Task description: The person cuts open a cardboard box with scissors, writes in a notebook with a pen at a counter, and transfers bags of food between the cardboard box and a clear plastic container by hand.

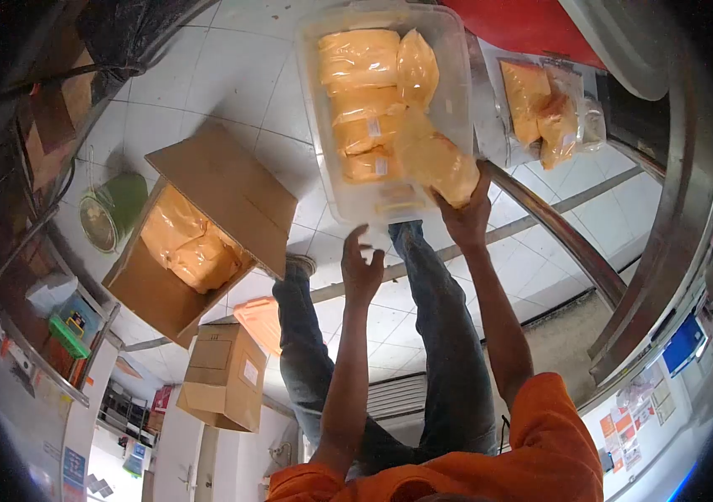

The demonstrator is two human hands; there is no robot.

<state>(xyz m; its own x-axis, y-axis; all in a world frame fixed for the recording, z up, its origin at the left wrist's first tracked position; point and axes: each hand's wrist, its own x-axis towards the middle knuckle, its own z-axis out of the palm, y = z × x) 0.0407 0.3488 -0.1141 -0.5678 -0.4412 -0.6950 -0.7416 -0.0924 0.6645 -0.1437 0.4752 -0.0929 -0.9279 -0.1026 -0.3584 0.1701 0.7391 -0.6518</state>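
Note:
My right hand (469, 213) is closed on the lower end of an orange plastic packet (433, 157), which is tilted over the right side of a clear plastic bin (316, 142). Inside the bin, several similar orange packets (360, 57) lie stacked, some with small white labels. My left hand (362, 266) is just below the bin's near edge, fingers apart and curved, holding nothing. To the left, an open cardboard box (222, 184) holds more orange packets (185, 243).
A green bucket (114, 211) stands left of the box. A smaller cardboard box (224, 376) and an orange flat item (260, 322) are nearer. More bagged packets (553, 113) lie right of the bin, beyond a metal rail (561, 234). A red object (523, 29) is at the top.

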